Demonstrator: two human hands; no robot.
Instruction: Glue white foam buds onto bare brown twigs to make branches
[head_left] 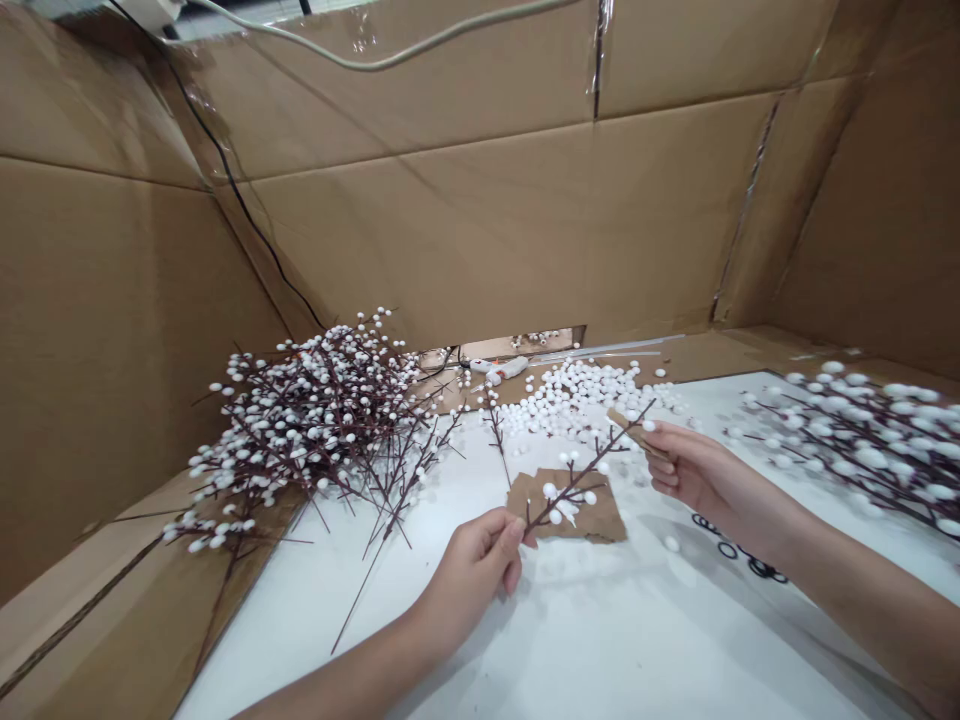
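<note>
Where cardboard walls [450,230] rise: white board [570,640] between them.
Berry stems: left heap [307,410] and right heap [870,458], well apart.
Left hand [480,557]: pinching the lower end of a branch [596,463].
Right hand [697,470]: fingers closed on a cardboard strip [637,437].
Branch position: tilted, above a cardboard sheet [604,515]; contact with strip cannot be determined.
Black rings [759,568]: on board.
Loose balls [577,390]: beyond branch.

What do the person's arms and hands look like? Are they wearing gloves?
No gloves: the left hand and right hand are both bare, with ordinary fingers and thumbs. The left forearm and right forearm are slim and bare too, with no sleeves in view. I see no watch, bracelet or drawn marks on them.
</note>
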